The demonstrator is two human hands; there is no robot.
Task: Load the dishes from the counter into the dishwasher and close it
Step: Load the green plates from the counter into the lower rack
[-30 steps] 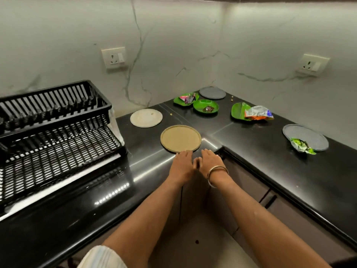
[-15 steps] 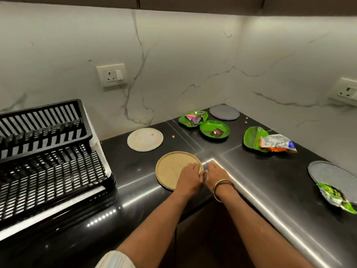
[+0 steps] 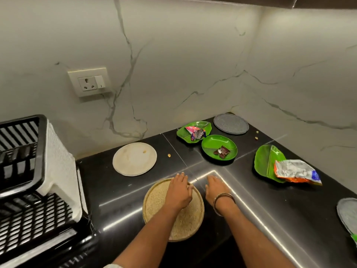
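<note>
**Hands at the tan plate**

I saw the left hand (image 3: pixel 178 192) lying over the far part of the tan plate (image 3: pixel 160 202). Its fingers reached to the far rim of the plate, and I could not tell if they were gripping it. The right hand (image 3: pixel 215 187) lay flat on the black counter (image 3: pixel 270 206), just beside the plate, with its fingers straight and holding nothing. A thin bangle (image 3: pixel 224 201) sat on that wrist.

The tan plate sat on the counter near the front edge. A white plate (image 3: pixel 134 159) lay further back, with a small crumb on it. In the corner was a grey plate (image 3: pixel 231 124). Near it were two green plates. One, the leaf plate (image 3: pixel 183 132), had a shiny wrapper (image 3: pixel 196 133) on it. The other, a round green plate (image 3: pixel 210 147), had brown pieces on it. On the right, another green plate (image 3: pixel 265 161) had a crumpled packet (image 3: pixel 295 171) lying partly on it. A second grey plate (image 3: pixel 347 213) peeked in at the right edge.

A black dish rack (image 3: pixel 21 190) stood on the left. A wall socket (image 3: pixel 89 82) was on the marble wall.
</note>
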